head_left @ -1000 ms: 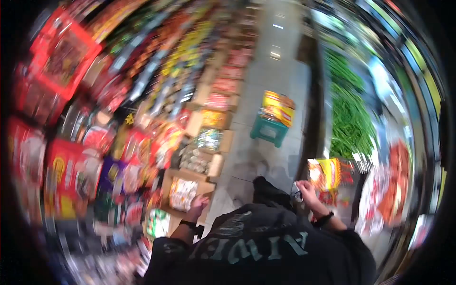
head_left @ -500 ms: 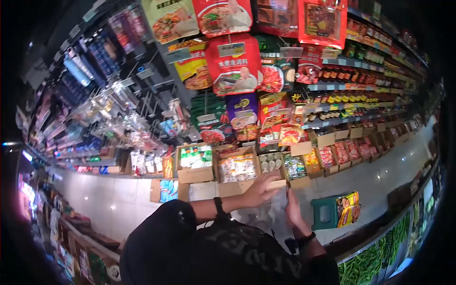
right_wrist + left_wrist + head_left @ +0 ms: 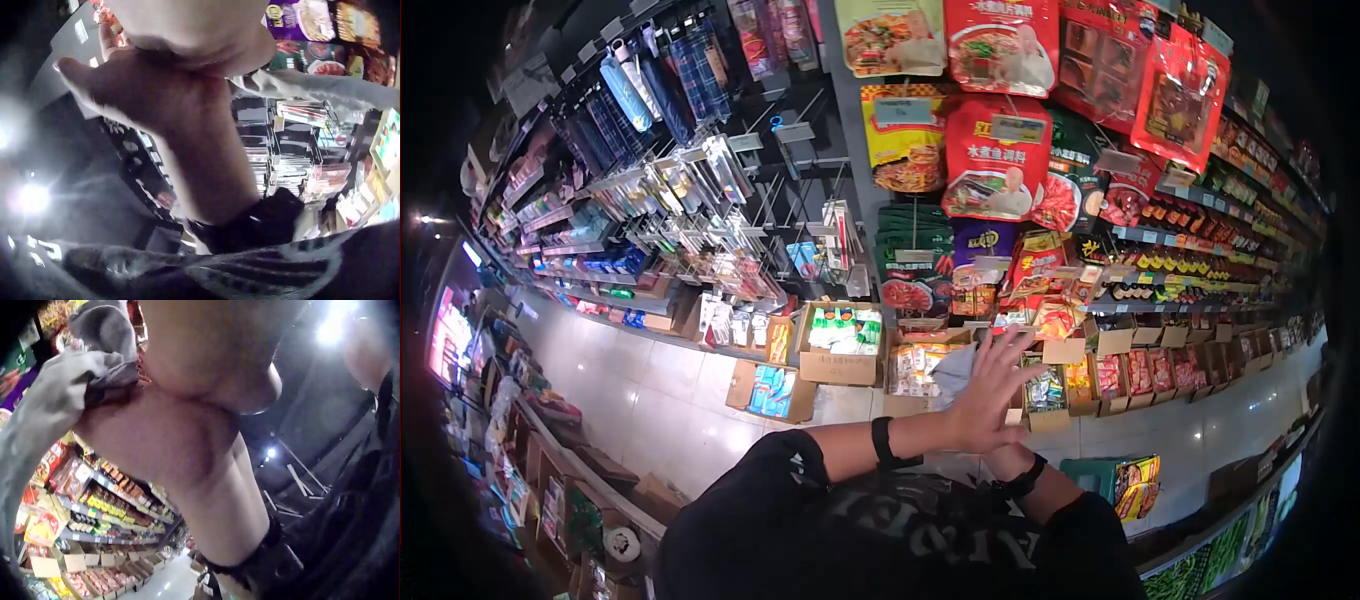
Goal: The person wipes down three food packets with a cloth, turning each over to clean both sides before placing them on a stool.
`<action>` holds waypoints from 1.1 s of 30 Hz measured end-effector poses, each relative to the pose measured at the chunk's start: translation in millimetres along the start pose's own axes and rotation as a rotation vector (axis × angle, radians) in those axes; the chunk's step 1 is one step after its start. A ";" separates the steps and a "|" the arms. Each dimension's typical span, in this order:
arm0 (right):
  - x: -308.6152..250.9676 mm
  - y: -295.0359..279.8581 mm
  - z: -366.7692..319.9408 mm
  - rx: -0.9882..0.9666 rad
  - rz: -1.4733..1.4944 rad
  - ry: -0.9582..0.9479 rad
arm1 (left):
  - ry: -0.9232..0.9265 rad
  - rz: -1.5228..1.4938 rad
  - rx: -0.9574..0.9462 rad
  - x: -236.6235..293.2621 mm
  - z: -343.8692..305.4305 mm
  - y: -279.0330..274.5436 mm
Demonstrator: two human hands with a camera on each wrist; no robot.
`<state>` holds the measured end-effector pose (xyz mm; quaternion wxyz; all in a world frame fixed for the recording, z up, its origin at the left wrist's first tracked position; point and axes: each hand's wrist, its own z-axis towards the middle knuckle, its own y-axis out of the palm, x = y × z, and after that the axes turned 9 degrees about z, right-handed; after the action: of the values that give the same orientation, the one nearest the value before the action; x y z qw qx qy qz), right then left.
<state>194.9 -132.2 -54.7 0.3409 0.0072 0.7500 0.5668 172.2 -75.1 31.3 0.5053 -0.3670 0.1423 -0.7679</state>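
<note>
In the head view my left hand [image 3: 990,400] is raised palm-down over the boxes, fingers spread and bare. My right hand [image 3: 1008,460] lies mostly hidden behind it. A grey cloth-like piece [image 3: 953,375] sticks out left of the left hand. The left wrist view shows the right hand [image 3: 156,431] curled at one end of the crumpled grey cloth [image 3: 56,394]; its fingertips are partly hidden. From the right wrist, the left hand [image 3: 144,87] has its thumb and fingers apart, and the cloth [image 3: 312,87] stretches away to the right.
Red seasoning packets [image 3: 998,160] hang ahead, with umbrellas [image 3: 625,90] at upper left. Open cartons of goods [image 3: 837,365] line the shelf base. A green stool [image 3: 1090,475] holding yellow packets [image 3: 1137,488] stands at lower right. Tiled floor [image 3: 690,400] lies at left.
The head view swung from the aisle to the shelves, then slightly left. My hands came together; the left rose with its fingers spreading. The grey cloth now shows beside it.
</note>
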 end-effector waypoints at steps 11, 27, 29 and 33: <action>50.0 14.3 103.9 0.122 -0.921 -0.195 | -0.403 -0.330 0.365 -233.0 29.8 -187.5; 60.8 9.9 50.4 0.340 -1.142 -0.158 | -0.514 -0.313 0.122 -400.5 127.6 -169.7; 58.3 5.9 47.7 0.324 -1.080 -0.161 | -0.458 -0.391 0.127 -401.3 129.4 -160.0; 56.9 -14.6 50.6 0.367 -0.916 -0.038 | -0.392 -0.461 0.156 -398.4 127.0 -154.4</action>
<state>183.0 -72.0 -102.2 0.5620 -0.2530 0.7571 0.2168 246.0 364.3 42.7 0.3622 -0.4908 -0.1041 -0.7856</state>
